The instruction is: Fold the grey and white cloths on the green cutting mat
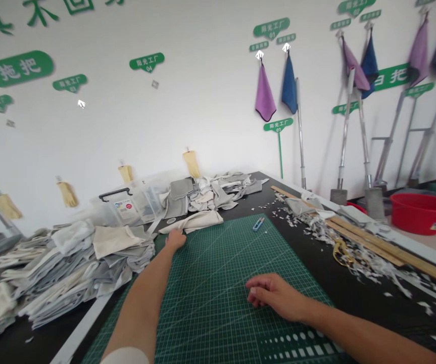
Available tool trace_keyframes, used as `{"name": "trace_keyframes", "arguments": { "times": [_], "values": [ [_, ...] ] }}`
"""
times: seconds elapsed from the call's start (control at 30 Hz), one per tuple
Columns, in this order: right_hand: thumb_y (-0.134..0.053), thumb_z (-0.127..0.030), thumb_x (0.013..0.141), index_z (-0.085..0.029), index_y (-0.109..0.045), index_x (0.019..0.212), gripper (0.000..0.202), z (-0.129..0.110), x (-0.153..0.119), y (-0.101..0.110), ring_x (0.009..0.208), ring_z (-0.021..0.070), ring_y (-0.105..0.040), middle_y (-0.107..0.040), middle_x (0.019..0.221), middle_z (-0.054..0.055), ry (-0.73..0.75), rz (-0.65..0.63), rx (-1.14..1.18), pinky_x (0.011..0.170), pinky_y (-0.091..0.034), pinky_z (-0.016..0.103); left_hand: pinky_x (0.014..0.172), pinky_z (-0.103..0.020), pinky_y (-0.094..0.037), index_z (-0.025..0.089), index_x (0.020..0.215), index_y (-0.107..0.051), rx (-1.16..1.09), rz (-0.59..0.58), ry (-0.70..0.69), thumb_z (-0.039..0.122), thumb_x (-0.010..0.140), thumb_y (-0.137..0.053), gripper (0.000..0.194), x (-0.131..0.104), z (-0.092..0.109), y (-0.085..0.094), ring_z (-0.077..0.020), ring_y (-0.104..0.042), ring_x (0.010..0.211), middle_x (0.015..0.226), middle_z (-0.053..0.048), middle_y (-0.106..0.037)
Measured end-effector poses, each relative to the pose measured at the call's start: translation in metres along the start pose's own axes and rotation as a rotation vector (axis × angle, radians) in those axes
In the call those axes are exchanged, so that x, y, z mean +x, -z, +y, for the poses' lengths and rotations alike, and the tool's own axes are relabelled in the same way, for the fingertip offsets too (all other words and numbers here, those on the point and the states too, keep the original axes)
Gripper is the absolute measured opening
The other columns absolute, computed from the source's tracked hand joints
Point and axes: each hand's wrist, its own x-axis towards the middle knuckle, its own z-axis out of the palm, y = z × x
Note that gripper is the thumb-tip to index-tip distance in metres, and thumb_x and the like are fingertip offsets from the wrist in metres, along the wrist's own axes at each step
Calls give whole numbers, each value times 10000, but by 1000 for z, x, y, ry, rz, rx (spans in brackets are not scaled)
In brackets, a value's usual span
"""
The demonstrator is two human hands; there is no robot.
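White wall (210, 111) behind black tabletop (308, 253). Left hand (176, 239) reaches folded cream cloth (202, 221) at far edge of green gridded mat (210, 273); fingertips hidden, cannot tell grip. Right hand (273, 293) hangs empty, fingers curled, unclamped. Reaching step likely calls for pinch.

This is a workshop: a gridded cutting mat (218, 273) on a black counter (257, 207), fabric scraps (212, 192) at twelve o'clock, folded cloth stacks (69, 263) at nine, and green factory-labelled wall signs (271, 29) above hanging cleaning cloths (265, 93).
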Motion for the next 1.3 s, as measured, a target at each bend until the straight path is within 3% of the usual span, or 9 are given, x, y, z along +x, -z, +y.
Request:
{"name": "trace_keyframes", "arguments": {
  "times": [0.13, 0.27, 0.37, 0.57, 0.9, 1.13, 1.23, 1.3],
  "values": [
    [-546, -415, 803, -130, -624, 991, 350, -3, -2, 0, 725, 147, -617, -673, 823, 53, -6, -8, 0, 701, -480, 290, 818, -389, -479, 164, 1133, -524, 23, -76, 63, 323, 850, -535, 325, -1, 13, 4, -200, -554, 991, 1130, -78, -544],
    [-530, -410, 816, -127, -625, 999, 350, -2, -4, 1, 731, 147, -614, -672, 834, 57, 30, -37, -17, 713, -476, 294, 903, -418, -423, 130, 1127, -550, 4, 5, 54, 296, 847, -530, 326, 2, 27, 26, -229, -536, 1059, 1154, -118, -561],
    [-529, -426, 813, -129, -629, 987, 359, -1, -4, 1, 727, 150, -611, -671, 826, 55, 36, -26, -33, 718, -474, 302, 921, -379, -404, 102, 1103, -597, -41, 98, 25, 231, 825, -504, 321, 11, 40, 49, -263, -542, 1075, 1136, -161, -597],
    [-521, -454, 809, -133, -637, 989, 387, -4, -5, -1, 740, 158, -610, -669, 823, 56, 32, -25, -52, 732, -467, 310, 885, -312, -421, 134, 1029, -654, -145, 265, -28, 294, 793, -476, 335, 14, 63, 97, -232, -594, 987, 1038, -98, -667],
    [-528, -445, 803, -140, -620, 1006, 378, -5, -6, 0, 741, 155, -610, -668, 836, 48, 23, -31, -75, 726, -477, 309, 850, -291, -444, 158, 998, -639, -238, 566, -93, 246, 802, -424, 305, 8, 103, 187, -181, -599, 871, 961, -53, -660],
    [-506, -446, 818, -145, -636, 964, 359, -8, -7, -2, 756, 162, -615, -666, 847, 46, 52, -31, -165, 731, -482, 311, 870, -287, -437, 166, 925, -645, -341, 749, -342, 199, 780, -468, 231, -25, 145, 236, -160, -579, 884, 952, -30, -637],
    [-476, -459, 839, -152, -621, 1045, 398, -14, -9, -6, 785, 180, -618, -667, 889, 59, 87, 4, -233, 747, -485, 330, 890, -288, -428, 172, 929, -637, -364, 780, -424, 188, 786, -475, 216, -43, 161, 256, -156, -569, 907, 968, -26, -626],
    [-458, -475, 849, -170, -583, 1138, 439, -23, -10, -10, 915, 208, -602, -648, 1025, 82, 139, 53, -303, 832, -463, 355, 898, -294, -428, 170, 934, -632, -384, 795, -453, 182, 785, -481, 212, -52, 170, 268, -157, -566, 913, 972, -28, -620]
  ]
}}
